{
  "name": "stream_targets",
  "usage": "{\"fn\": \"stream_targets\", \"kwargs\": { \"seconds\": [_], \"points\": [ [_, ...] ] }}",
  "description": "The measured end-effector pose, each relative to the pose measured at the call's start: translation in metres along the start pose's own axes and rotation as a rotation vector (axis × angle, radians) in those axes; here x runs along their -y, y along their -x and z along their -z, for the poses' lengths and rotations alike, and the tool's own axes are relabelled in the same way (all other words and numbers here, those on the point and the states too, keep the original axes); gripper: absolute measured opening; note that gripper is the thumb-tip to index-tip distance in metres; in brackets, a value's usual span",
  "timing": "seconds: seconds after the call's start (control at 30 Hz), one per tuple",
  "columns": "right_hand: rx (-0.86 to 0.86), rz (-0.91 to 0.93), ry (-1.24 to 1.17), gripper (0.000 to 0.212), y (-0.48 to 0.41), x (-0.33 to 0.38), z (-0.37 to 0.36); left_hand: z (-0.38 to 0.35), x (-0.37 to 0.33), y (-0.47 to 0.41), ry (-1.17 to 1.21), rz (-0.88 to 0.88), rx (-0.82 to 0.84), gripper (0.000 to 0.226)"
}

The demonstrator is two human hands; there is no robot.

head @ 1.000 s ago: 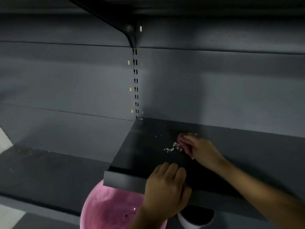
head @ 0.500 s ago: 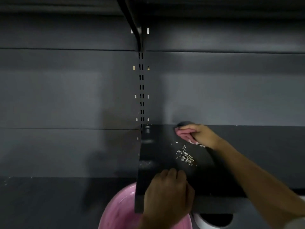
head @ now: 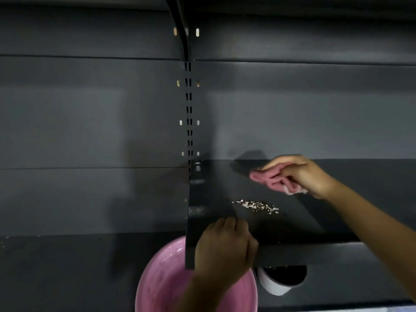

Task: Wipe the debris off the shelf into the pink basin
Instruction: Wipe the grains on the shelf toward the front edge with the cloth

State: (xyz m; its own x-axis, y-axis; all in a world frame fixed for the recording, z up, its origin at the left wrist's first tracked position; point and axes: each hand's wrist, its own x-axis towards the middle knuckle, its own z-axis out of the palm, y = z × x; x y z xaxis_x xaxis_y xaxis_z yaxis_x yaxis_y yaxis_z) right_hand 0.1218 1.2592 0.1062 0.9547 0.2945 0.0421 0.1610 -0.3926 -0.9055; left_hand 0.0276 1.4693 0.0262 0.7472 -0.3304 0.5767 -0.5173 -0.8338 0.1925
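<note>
A small line of pale debris lies on the dark shelf, a little behind its front edge. My right hand is closed on a crumpled pink cloth near the back of the shelf, behind and to the right of the debris. The pink basin sits below the shelf's front left corner. My left hand is curled over the basin's rim at the shelf's front edge and hides part of both.
A white bowl with dark contents stands under the shelf, right of the basin. A slotted upright runs up the grey back wall to a bracket. A lower dark shelf stretches to the left.
My right hand with the cloth has drawn back and to the right, away from the debris. The debris now lies in a line nearer the front edge. The camera has swung left.
</note>
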Motion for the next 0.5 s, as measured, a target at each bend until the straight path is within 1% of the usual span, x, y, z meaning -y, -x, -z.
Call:
{"fn": "stream_targets", "kwargs": {
  "seconds": [0.03,0.1,0.17,0.27,0.33,0.43,0.5],
  "points": [
    [-0.008,0.004,0.001,0.057,0.013,-0.001,0.014,-0.001,0.0,0.0,-0.002,-0.003,-0.005,0.02],
    [0.025,0.008,0.097,0.06,0.039,-0.005,0.035,-0.003,-0.001,0.0,-0.001,-0.007,-0.016,0.021],
    [0.124,0.02,0.185,0.061,0.063,-0.007,0.039,-0.004,-0.001,0.001,0.004,0.003,-0.024,0.022],
    [0.314,0.072,0.205,0.056,0.082,-0.014,0.018,-0.004,-0.002,0.001,-0.013,-0.004,-0.031,0.024],
    [0.363,0.19,0.295,0.053,0.081,-0.021,-0.004,-0.004,-0.003,0.001,-0.025,-0.008,-0.027,0.024],
    [0.339,0.437,0.439,0.053,0.068,-0.023,-0.031,-0.004,-0.003,0.001,-0.035,-0.003,-0.011,0.023],
    [0.33,0.551,0.523,0.052,0.058,-0.018,-0.043,-0.003,-0.002,0.001,-0.025,0.003,-0.002,0.023]
  ]
}}
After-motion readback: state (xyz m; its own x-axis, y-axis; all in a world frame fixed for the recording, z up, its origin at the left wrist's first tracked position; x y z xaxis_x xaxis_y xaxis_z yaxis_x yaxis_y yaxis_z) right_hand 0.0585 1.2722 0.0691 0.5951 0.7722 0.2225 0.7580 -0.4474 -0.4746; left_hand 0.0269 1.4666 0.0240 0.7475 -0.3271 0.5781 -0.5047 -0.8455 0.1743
